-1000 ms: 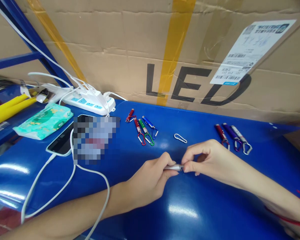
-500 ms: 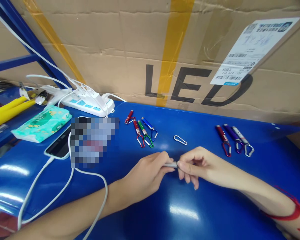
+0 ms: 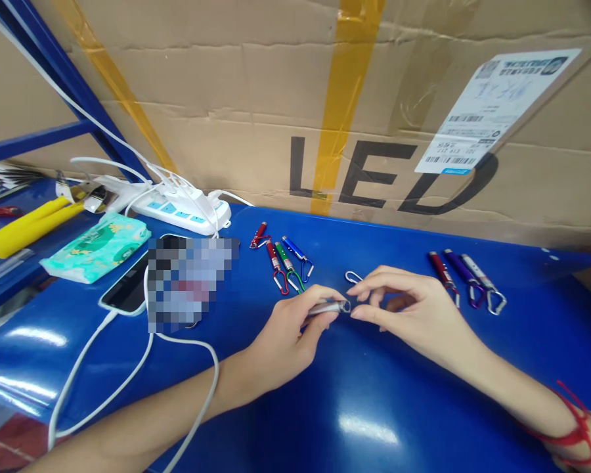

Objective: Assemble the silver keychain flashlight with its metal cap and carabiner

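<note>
My left hand [image 3: 295, 332] pinches a slim silver mini flashlight [image 3: 328, 307] between thumb and fingers, its small end loop pointing right. Just beyond that end, my right hand [image 3: 404, 302] holds nothing, thumb and fingers apart. Behind the right fingertips lies a silver carabiner [image 3: 353, 276], partly covered by them. On the blue table [image 3: 374, 394], a group of mini flashlights with carabiners sits left of centre: red ones [image 3: 276, 258], a green one [image 3: 287, 257] and a blue one [image 3: 294, 248]. To the right lie a red [image 3: 439, 269], a purple [image 3: 460, 268] and a silver flashlight [image 3: 477, 270].
A big cardboard box [image 3: 256, 85] marked LED stands along the back. At left are a power strip [image 3: 177, 211], a tissue pack [image 3: 98, 246], a phone [image 3: 125, 289] and a blurred-out item [image 3: 190, 282]. A white cable [image 3: 211, 358] loops over my left forearm.
My right hand has let go of the flashlight's end and its fingers have opened, now partly covering the loose carabiner. My left hand still holds the flashlight. The view has shifted slightly.
</note>
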Demonstrator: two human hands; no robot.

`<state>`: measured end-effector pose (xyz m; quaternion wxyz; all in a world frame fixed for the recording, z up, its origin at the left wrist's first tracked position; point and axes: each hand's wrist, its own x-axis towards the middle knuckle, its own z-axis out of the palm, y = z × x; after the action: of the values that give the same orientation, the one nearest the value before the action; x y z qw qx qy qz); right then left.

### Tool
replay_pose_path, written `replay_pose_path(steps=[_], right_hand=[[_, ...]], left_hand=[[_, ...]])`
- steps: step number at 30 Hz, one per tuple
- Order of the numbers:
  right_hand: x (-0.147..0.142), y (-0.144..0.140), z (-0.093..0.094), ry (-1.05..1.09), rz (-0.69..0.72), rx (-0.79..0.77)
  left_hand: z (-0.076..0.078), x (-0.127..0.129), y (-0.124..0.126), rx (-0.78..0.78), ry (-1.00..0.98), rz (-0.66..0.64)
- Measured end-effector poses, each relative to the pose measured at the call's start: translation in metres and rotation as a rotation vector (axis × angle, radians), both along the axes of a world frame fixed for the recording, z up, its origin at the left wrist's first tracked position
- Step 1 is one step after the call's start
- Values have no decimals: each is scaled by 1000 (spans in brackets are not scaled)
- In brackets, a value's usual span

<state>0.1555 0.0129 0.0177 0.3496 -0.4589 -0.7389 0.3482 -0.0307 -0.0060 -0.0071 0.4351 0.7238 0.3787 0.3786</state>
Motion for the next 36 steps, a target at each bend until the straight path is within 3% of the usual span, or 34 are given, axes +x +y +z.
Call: replay_pose_path(steps=[4,8,17,23,29,36], right_hand=[[3,-4,6,-89,75,245],[4,-6,10,-167,124,351],[3,-6,12,-147,183,288],[5,-8,14,-216,229,383],[6,-5,15,-161,311,332],[2,-8,22,-160,290,153]], left_hand=[[2,-1,0,-13,25,-4],[-1,-3,-3,-1,14,-43],[-3,-2,-8,-47,23,-100],[-4,-2,-10,-30,-9,-91],[0,-7,-5,75,44,-165],[-1,-7,-9,242,66,-198]])
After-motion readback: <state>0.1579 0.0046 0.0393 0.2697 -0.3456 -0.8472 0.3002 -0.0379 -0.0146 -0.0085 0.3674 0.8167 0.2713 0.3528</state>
